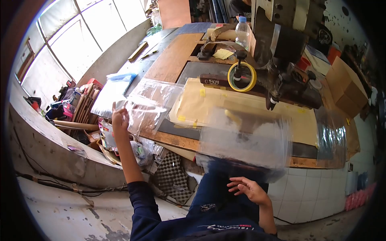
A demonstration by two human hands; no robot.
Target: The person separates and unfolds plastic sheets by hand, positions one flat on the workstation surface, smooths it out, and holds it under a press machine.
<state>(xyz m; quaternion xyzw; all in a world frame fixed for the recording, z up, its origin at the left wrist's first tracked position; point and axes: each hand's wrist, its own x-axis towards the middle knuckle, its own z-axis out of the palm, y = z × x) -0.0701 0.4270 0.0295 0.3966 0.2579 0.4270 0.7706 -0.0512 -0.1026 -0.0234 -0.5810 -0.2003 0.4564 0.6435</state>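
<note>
We saw the left hand (120,119) at the left of the frame, its index finger extended and the others curled, at the left edge of the clear plastic bags (155,98) on the tabletop (173,58); we could not tell whether its grip was closed on a layer or merely rested there. Those bags lay to the right of that grip, their long axis slanting from upper right to lower left, and the left hand was clearly the nearer one. Just above it in the frame, a whitish-blue packet (114,93) lay along the tabletop's far left side. The right hand (250,190), low and right of centre, had a loose, open grip with nothing in it, its fingers pointing leftward. The blurred clear film (257,140) lay just above it in the frame, overhanging the front edge of the tabletop, with the right hand nearer to it; we made out no sure contact. Behind that film, tan paper (297,114) spread across the middle, below the machine's bar (219,81) and the yellow roll of tape (254,76).
</note>
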